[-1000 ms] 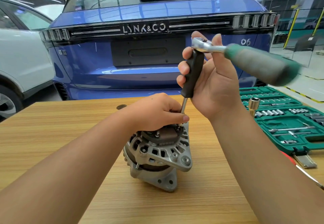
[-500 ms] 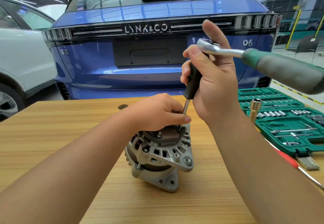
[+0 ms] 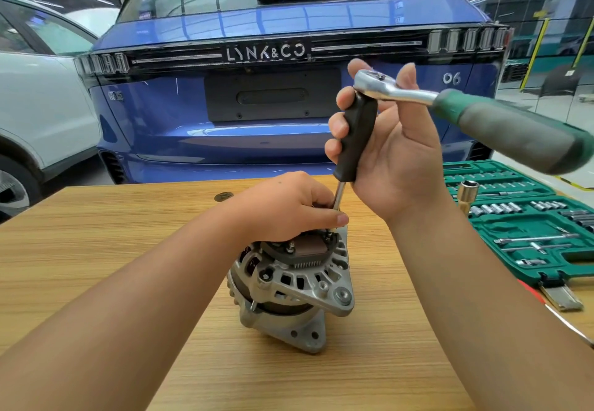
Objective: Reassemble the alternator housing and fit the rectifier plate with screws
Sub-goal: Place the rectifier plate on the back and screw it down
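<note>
A silver alternator (image 3: 289,285) stands on the wooden table (image 3: 96,250), its dark rectifier plate (image 3: 305,250) on top. My left hand (image 3: 289,208) rests on the alternator's top, fingers curled around the steel shaft of the extension near the plate's screws (image 3: 328,234). My right hand (image 3: 389,150) grips the black extension handle (image 3: 356,137), which stands upright over the plate. A ratchet (image 3: 373,84) with a green and grey handle (image 3: 514,134) sits on the extension's top end and sticks out to the right.
A green socket set case (image 3: 527,227) lies open at the table's right, with a brass-coloured socket (image 3: 467,192) upright beside it. A red-handled tool (image 3: 546,301) lies near the right edge. A blue car (image 3: 257,105) is parked just behind the table, a white car (image 3: 32,105) at the left.
The ratchet handle has swung back and forth on the right while my right hand kept the black extension upright. My left hand stayed on the alternator's top.
</note>
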A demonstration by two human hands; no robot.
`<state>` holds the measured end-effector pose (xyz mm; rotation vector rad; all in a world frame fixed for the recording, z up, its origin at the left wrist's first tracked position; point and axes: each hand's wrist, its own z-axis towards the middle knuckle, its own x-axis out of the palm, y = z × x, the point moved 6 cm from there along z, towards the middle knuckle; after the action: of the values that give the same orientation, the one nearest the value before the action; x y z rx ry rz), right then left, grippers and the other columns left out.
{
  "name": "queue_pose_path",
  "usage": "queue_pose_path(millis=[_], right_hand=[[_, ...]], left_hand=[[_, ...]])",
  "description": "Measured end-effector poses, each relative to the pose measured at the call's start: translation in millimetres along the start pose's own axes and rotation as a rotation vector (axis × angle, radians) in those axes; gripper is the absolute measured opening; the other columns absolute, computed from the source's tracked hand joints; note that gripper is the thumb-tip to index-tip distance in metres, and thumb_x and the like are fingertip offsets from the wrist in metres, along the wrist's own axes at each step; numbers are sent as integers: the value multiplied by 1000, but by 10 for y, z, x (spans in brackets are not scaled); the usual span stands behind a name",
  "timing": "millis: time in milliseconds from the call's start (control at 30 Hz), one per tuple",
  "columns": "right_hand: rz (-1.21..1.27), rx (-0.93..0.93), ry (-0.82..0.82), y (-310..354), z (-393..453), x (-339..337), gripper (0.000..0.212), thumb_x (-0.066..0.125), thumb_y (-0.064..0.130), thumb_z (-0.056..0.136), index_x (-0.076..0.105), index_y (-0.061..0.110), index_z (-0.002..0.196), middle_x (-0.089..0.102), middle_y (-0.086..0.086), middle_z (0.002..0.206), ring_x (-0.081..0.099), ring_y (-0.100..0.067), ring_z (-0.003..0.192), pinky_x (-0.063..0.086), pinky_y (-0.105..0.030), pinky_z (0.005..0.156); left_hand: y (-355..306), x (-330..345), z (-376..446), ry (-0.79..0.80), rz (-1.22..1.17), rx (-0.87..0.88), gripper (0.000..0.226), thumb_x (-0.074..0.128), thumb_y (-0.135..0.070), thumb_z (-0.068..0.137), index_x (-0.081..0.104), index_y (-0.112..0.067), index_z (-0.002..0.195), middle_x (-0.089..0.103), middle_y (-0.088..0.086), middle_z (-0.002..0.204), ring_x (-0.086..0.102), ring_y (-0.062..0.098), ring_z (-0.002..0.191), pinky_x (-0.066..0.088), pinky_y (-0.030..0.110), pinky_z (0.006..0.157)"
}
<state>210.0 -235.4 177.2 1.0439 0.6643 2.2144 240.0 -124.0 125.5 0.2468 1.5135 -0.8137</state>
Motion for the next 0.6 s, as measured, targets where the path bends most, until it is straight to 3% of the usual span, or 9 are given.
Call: queue_pose_path(millis=[100,200,300,433,600], right_hand=[[-172,-110,-258,69,3,-94,26,56,39,99,61,16,88,58,6,71,49,-11,55,39,-26,55],[-304,-142,-390,117,1,-152,21,64,25,99,58,16,81,53,7,64,46,-10,50,39,-26,52],[-138,-78,-290,70,-9,-100,1,59,18,101,60,19,101,59,7,71,50,-9,55,41,-24,55],[-241,-246,-167,116,-40,31,31,54,7,101,56,31,119,64,4,80,51,-13,60,42,-27,58],[-345,-324,-111,130,-44,65,36,53,4,98,54,28,125,63,0,85,50,-17,64,44,-29,59]], left_hand=[[-45,4,2,10,28,13,34,55,-58,96,57,-41,67,54,-19,62,48,-1,53,32,25,53],[-67,4,9,12,43,27,36,54,-57,98,55,-44,64,53,-22,61,48,-2,54,31,26,53],[-48,4,15,6,33,25,36,54,-57,97,54,-39,66,50,-19,60,47,0,54,31,27,53],[-7,3,12,-4,25,13,43,56,-58,96,54,-24,70,50,-15,61,45,3,52,33,25,52],[9,1,4,-2,23,-4,44,56,-59,95,57,-21,72,51,-14,63,47,2,53,33,23,52]])
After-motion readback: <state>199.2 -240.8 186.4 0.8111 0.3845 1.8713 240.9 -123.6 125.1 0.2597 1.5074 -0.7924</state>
